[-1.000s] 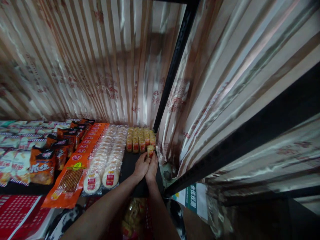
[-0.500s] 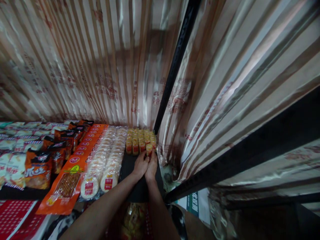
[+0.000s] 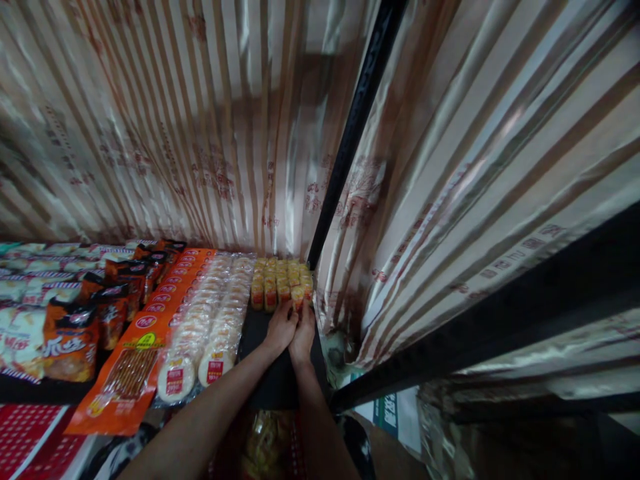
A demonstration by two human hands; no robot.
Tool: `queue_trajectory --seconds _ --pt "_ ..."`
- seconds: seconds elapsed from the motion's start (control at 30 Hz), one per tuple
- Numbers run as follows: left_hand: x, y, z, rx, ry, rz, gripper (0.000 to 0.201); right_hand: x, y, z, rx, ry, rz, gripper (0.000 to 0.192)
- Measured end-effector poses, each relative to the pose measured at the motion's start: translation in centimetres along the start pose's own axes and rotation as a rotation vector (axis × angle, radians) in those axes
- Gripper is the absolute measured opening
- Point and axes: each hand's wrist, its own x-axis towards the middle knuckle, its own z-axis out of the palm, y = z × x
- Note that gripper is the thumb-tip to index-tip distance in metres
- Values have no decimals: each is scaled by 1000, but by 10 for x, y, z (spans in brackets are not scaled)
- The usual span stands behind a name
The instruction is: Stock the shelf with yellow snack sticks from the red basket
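At left centre, clear wrappers (image 3: 173, 383) hold rows of round white crackers beside an orange packet (image 3: 125, 373) whose window shows thin brown sticks; a clear bag (image 3: 267, 440) at bottom centre holds yellowish pieces, too dim to tell apart. They flank a black shelf (image 3: 265, 333), with striped sheeting (image 3: 200, 133) above and a dark post (image 3: 350, 127) rising upper right. The small pack (image 3: 299, 294), yellow with a red label, stands at centre before similar packs (image 3: 270, 283), pinched between the left hand's (image 3: 281, 330) and right hand's (image 3: 303, 333) fingertips
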Motion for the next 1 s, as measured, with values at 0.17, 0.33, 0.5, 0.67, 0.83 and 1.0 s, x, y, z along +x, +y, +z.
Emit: queue_trajectory --seconds 0.17,0.33,0.5,0.67,0.83,1.0 --pt "1 -3 -1 29 -11 -8 40 -2 -1 -1 -17 -25 -16 53" --pt "2 -4 -2 92 -11 -6 42 -4 -4 -2 -38 -81 -35 52" --pt "6 -14 2 110 2 -45 40 -3 -3 0 -73 -105 -18 53" --pt "6 -18 -1 50 1 -73 39 -1 -5 4 -97 -101 16 54" --pt "6 -18 -5 -3 -17 -76 37 0 -9 4 -78 -111 -5 55" --pt "10 -25 -1 -32 28 -87 38 0 -17 -1 -208 -108 -19 54"
